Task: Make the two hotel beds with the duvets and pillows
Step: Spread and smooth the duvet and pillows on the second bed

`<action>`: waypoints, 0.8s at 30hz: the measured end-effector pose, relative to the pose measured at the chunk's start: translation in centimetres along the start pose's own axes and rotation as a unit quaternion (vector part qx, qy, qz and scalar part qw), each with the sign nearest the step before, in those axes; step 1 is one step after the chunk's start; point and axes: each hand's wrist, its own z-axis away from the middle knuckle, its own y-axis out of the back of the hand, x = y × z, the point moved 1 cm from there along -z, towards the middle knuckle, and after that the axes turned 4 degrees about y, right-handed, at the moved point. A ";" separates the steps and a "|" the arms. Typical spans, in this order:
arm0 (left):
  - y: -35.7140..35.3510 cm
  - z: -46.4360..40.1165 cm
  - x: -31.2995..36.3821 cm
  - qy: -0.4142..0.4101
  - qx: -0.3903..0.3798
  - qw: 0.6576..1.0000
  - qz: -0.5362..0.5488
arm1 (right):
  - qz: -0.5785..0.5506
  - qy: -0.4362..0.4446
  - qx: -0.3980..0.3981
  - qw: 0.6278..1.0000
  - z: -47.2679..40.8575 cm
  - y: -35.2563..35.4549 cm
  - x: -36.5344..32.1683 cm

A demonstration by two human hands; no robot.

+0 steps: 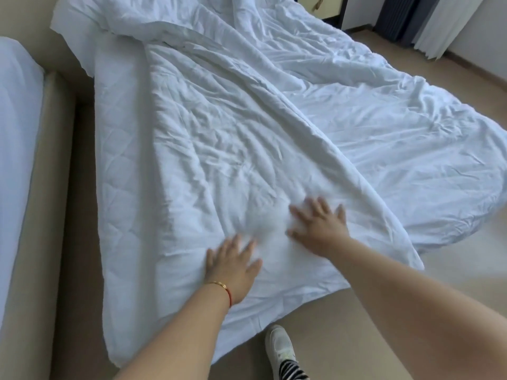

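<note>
A white, wrinkled duvet (247, 127) lies spread over the bed in front of me, with a long fold running diagonally from the head end to the foot corner. Its right part hangs over the bed's right side. My left hand (233, 267), with a thin bracelet at the wrist, rests flat with spread fingers on the duvet near the foot edge. My right hand (318, 226) lies flat on the duvet a little further up and to the right, fingers spread and slightly blurred. No pillows are visible.
A second bed (16, 138) with a white mattress and beige frame stands at the left, across a narrow beige floor gap (82, 242). A nightstand (321, 6) and curtains (428, 23) stand at the back right. My shoe (279, 349) is on the floor at the foot.
</note>
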 end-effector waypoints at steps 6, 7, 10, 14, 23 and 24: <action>0.0 0.6 0.1 -0.009 -0.225 0.974 -0.028 | 0.022 -0.022 -0.212 0.977 1.8 -3.2 0.6; 1.4 1.1 0.3 -0.006 -0.228 0.973 -0.022 | 0.014 -0.029 -0.232 0.972 1.8 -2.3 0.7; 4.4 2.7 0.8 0.002 -0.195 0.981 0.023 | -0.004 -0.023 -0.269 0.963 2.9 0.4 0.4; 6.2 4.8 0.8 0.024 -0.172 0.981 0.091 | -0.036 -0.029 -0.259 0.965 5.7 0.4 1.1; 10.9 6.0 3.1 0.001 -0.082 0.990 0.116 | -0.195 -0.113 -0.052 0.973 10.1 4.1 5.5; 11.5 6.0 4.0 -0.010 -0.078 0.990 0.115 | -0.212 -0.128 -0.028 0.968 10.4 4.5 6.5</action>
